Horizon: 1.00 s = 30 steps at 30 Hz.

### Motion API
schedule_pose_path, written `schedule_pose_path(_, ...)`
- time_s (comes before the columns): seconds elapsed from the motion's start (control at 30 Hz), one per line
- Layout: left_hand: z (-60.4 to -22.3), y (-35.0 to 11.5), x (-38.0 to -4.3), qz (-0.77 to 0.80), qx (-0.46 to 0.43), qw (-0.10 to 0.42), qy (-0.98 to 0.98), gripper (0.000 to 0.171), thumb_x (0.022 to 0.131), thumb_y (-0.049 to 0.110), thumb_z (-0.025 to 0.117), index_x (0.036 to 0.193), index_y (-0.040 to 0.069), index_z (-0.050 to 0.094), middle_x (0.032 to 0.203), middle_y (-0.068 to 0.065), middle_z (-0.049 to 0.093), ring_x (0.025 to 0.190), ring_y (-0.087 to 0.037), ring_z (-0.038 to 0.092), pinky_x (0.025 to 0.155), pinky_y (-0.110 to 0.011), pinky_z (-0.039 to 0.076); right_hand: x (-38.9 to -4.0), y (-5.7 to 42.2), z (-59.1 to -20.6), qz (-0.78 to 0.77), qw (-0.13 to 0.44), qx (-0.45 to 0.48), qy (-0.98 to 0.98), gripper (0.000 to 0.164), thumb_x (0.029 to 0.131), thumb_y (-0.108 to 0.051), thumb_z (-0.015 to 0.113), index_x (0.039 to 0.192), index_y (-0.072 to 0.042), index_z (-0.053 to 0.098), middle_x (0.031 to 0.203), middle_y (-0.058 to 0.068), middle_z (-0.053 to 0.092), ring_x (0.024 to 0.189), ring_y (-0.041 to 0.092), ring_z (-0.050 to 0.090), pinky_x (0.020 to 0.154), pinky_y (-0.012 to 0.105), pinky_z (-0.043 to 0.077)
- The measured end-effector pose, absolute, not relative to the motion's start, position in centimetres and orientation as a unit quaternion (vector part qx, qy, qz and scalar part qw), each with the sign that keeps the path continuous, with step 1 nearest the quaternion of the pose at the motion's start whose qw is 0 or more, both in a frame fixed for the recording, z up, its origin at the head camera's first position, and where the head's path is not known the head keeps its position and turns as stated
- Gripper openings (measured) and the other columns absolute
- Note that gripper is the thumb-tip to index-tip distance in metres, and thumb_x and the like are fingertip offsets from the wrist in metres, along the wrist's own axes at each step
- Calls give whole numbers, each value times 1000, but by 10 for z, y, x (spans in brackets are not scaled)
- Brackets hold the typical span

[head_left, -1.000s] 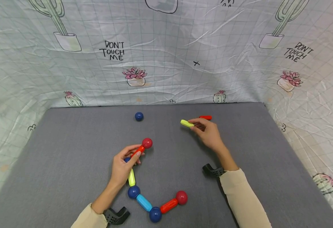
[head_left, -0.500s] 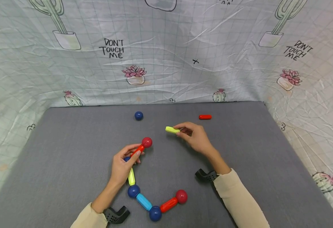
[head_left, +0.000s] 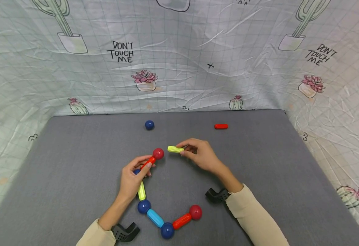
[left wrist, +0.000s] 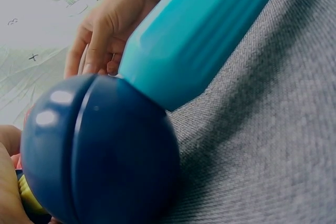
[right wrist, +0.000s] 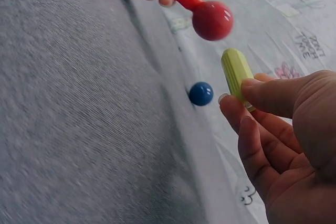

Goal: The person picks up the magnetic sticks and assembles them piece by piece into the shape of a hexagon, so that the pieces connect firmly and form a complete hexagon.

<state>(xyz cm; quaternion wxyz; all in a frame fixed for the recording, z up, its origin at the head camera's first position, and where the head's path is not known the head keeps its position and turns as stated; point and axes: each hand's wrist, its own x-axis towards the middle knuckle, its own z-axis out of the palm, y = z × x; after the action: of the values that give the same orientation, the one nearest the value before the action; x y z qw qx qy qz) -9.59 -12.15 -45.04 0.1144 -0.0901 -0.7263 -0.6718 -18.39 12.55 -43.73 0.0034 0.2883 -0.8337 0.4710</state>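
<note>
My left hand (head_left: 132,178) pinches a red rod (head_left: 147,162) between thumb and fingers. A red ball (head_left: 158,153) caps the rod's far end, and a blue ball at its near end is partly hidden by the hand. From there the chain runs through a yellow rod (head_left: 141,191), a blue ball (left wrist: 105,150), a light-blue rod (left wrist: 194,35), another blue ball (head_left: 167,230) and a red rod (head_left: 182,221) to a red ball (head_left: 196,212). My right hand (head_left: 200,154) pinches a loose yellow-green rod (right wrist: 237,74) by one end. Its free end points at the upper red ball, a small gap apart.
A loose blue ball (head_left: 149,125) lies near the back edge of the grey table (head_left: 90,147). Farther right along that edge is a loose red rod (head_left: 221,126). A patterned cloth (head_left: 179,61) hangs behind and at both sides.
My right hand has carried the yellow-green rod left and nearer, from beside the loose red rod to close by the upper red ball. My left hand has kept its place.
</note>
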Motion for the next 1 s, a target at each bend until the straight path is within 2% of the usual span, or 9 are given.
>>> schedule_pose_path(0.33,-451,-121,-96,-674,-83,112,-725,23,90,-5,61,112,-10,62,88,-26,67,59,-28,59,55,-28,49,-178,117,-439,472,-24,304,-827,23,85,-10,73,107,-17,72,94,-6,65,76,8,59,66,27,51)
schedule_pose_path(0.6,-458,-126,-99,-682,-87,104,-719,24,91,-6,60,115,-9,61,90,-28,66,61,-28,60,56,-27,50,-177,114,-439,472,-23,299,-829,22,85,-9,73,106,-17,72,92,-7,64,75,7,59,65,27,51)
schedule_pose_path(0.77,-476,-139,-108,-713,-133,58,-686,32,95,-2,56,126,-8,55,93,-31,63,68,-27,64,62,-28,52,-178,113,-439,480,-23,298,-825,22,85,-9,73,105,-18,72,90,-8,64,73,7,59,63,27,51)
schedule_pose_path(0.9,-478,-146,-113,-750,-188,12,-634,37,97,-3,48,134,-12,44,98,-37,56,73,-28,67,65,-32,54,-178,112,-439,484,-26,298,-822,22,85,-9,73,105,-17,72,89,-8,65,71,8,60,62,27,51)
schedule_pose_path(1.0,-478,-150,-116,-774,-210,-23,-597,39,99,-5,41,137,-13,38,105,-37,53,77,-27,68,67,-35,55,-177,110,-438,486,-30,299,-821,21,85,-10,73,105,-16,72,91,-7,65,72,8,60,63,27,51)
